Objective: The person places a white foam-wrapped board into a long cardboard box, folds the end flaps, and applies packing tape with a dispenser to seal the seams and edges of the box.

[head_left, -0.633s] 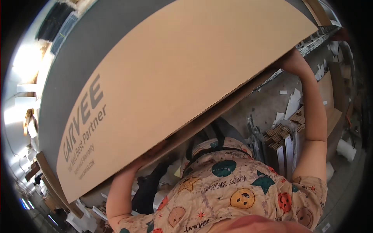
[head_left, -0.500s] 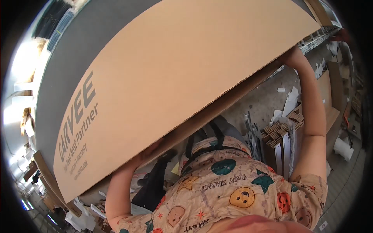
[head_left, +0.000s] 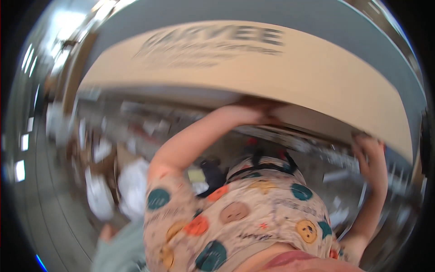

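A large brown cardboard box (head_left: 317,59) with dark printing spans the upper part of the view, its near edge raised above a shadowed gap. My left hand (head_left: 263,111) reaches across to the underside of that edge, near its middle. Shadow and blur smear its fingers, so its grip on the cardboard cannot be made out. Just below the box's right part is my right hand (head_left: 369,147), fingers apart and slightly bent, with nothing seen in them. Whether its fingertips touch the cardboard is unclear.
A dark grey surface (head_left: 190,11) lies beyond the box. White wrapped bundles (head_left: 136,186) stand at left beside a person's pale green sleeve (head_left: 120,247). White scraps (head_left: 337,204) litter the floor at right, and a brown board (head_left: 79,75) stands at the box's left end.
My view has swung, and the box now lies more level across the top. My right hand has come off the edge it was under; my left hand is nearer the edge's middle.
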`<state>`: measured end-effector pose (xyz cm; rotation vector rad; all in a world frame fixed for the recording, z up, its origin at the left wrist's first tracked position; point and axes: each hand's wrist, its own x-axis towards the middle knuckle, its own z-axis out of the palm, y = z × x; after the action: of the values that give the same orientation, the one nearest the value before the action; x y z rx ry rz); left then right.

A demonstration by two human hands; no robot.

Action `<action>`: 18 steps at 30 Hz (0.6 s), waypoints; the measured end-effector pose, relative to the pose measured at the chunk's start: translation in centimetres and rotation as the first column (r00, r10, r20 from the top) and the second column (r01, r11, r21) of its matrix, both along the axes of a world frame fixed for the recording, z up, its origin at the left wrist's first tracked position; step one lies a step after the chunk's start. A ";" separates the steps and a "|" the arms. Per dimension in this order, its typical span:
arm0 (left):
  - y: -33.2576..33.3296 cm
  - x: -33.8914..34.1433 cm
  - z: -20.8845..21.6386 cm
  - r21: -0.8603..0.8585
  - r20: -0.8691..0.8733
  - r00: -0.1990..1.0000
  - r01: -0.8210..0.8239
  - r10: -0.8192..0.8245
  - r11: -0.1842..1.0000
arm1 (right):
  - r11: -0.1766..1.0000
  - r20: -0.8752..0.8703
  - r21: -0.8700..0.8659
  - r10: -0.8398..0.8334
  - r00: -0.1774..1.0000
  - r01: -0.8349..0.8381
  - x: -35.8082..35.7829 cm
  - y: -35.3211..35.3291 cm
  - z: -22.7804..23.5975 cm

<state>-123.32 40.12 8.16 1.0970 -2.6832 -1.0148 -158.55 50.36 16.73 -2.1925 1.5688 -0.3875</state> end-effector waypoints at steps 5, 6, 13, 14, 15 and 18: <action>1.3 6.5 -1.0 -0.593 -0.114 0.947 -0.308 0.301 0.744 | 0.991 -0.004 0.071 0.112 0.994 -0.111 6.1 1.5 0.7; 1.7 9.5 -0.3 -0.548 0.016 0.913 -0.333 0.408 0.767 | 0.993 -0.151 -0.012 0.113 0.982 -0.116 6.6 1.2 -1.8; -0.8 16.6 -0.2 -0.734 -0.104 0.933 -0.305 0.343 0.607 | 0.980 -0.256 -0.137 0.107 0.961 -0.145 4.4 -2.6 -8.1; -1.3 16.6 -0.4 -0.734 -0.147 0.940 -0.312 0.306 0.604 | 0.980 -0.251 -0.131 0.115 0.961 -0.151 4.1 -2.7 -8.4; -1.5 16.0 0.6 -0.709 -0.173 0.939 -0.328 0.298 0.624 | 0.983 -0.268 -0.123 0.101 0.958 -0.138 3.4 -2.5 -8.7; -2.0 15.6 1.9 -0.643 -0.194 0.923 -0.375 0.332 0.667 | 0.951 -0.222 -0.260 0.110 0.969 -0.168 3.1 -3.3 -9.8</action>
<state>-107.75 38.11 10.06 1.2857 -2.3006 0.0220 -155.48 47.01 6.97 -2.6159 1.5259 -0.3652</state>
